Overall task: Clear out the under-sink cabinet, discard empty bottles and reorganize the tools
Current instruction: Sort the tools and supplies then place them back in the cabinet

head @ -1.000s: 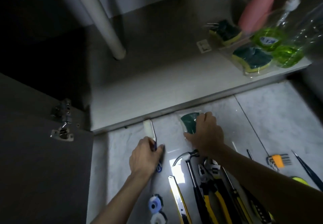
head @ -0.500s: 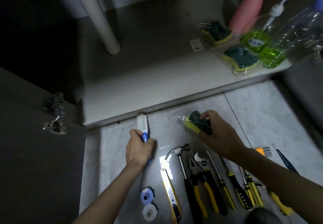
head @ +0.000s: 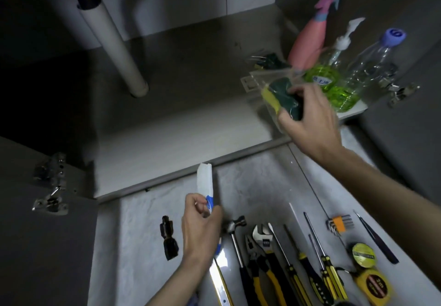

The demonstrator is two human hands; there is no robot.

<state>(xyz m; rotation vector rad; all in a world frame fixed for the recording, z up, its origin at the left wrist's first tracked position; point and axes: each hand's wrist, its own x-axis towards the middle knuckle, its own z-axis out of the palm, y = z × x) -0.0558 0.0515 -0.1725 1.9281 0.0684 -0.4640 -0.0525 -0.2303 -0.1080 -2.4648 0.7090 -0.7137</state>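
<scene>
Sponge [head: 285, 97], bagged, is now lifted off the floor by the right hand [head: 307, 117] to the cabinet shelf [head: 181, 126], restocking begun; left hand [head: 200, 227] clenches a white-blue tool [head: 205, 185].

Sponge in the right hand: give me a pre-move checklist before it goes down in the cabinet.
1. Right hand grips the wrapped sponge: ok.
2. Sponge over the cabinet floor, not the tiles: ok.
3. Bare floor left of the bottles: ok.
4. Clearance from the green soap bottle beside the hand: cannot tell.
5. Left hand holds the white-and-blue tool away from the path: ok.
</scene>
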